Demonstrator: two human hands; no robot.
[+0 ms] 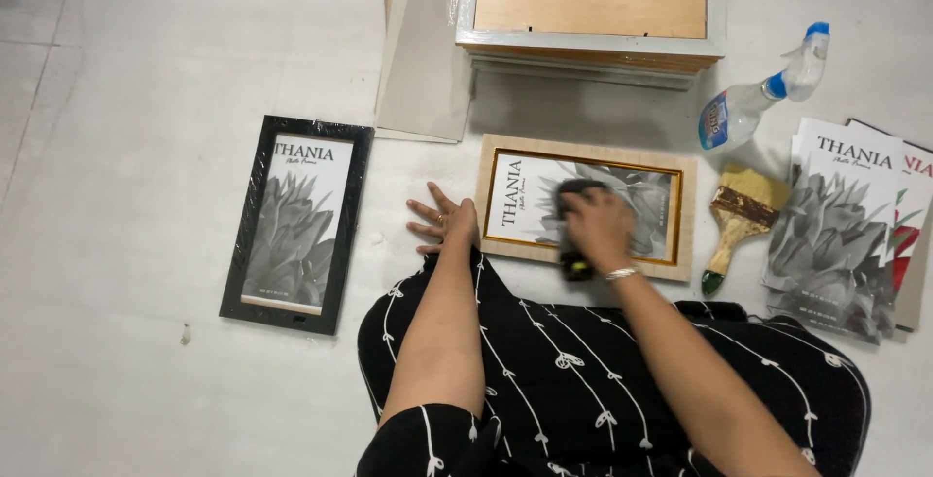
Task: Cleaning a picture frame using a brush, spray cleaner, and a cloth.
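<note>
A light wooden picture frame [686, 207] with a gold inner edge lies flat on the floor in front of me, a grey flower print under its glass. My right hand [595, 222] presses a dark cloth or pad [575, 265] onto the glass. My left hand [442, 221] rests flat on the floor with fingers spread, touching the frame's left edge. A bracelet sits on my right wrist.
A black frame [294, 222] with the same print lies to the left. A stack of frames [593, 11] and grey boards [423, 59] sit behind. A spray bottle [758, 93], a paint brush [739, 220] and loose prints [841, 234] lie right.
</note>
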